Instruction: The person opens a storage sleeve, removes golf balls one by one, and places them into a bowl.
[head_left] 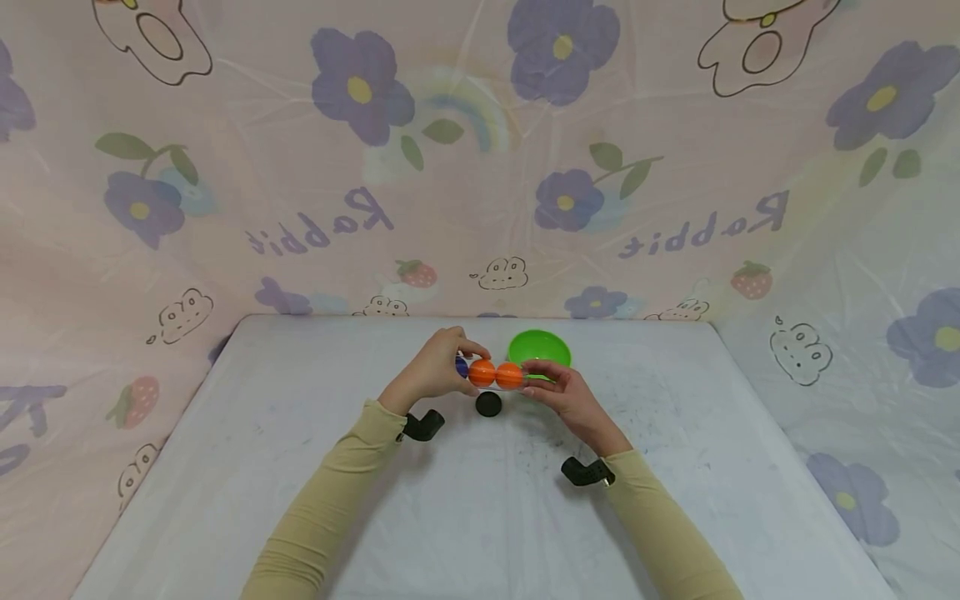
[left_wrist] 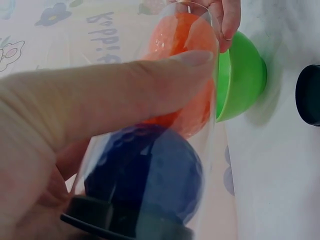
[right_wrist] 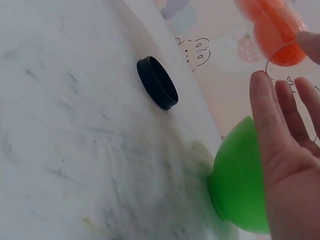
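Observation:
A clear tube (left_wrist: 206,150) lies nearly level above the table, holding a dark blue golf ball (left_wrist: 145,170) and two orange balls (head_left: 482,373). My left hand (head_left: 438,367) grips it around its left part, the thumb across its side. A black end cap (left_wrist: 125,220) closes that end. At the uncapped right end is my right hand (head_left: 562,396), fingers extended beside the rim and thumb close to the end orange ball (right_wrist: 280,42). Below the tube, a loose black cap (head_left: 489,405) rests on the table. Just behind the right hand stands a green bowl (head_left: 540,340).
The white-covered table (head_left: 360,517) carries dark smudges near the right hand. A patterned curtain (head_left: 465,208) hangs around its back and sides. Black wrist mounts (head_left: 424,426) stick out from both sleeves.

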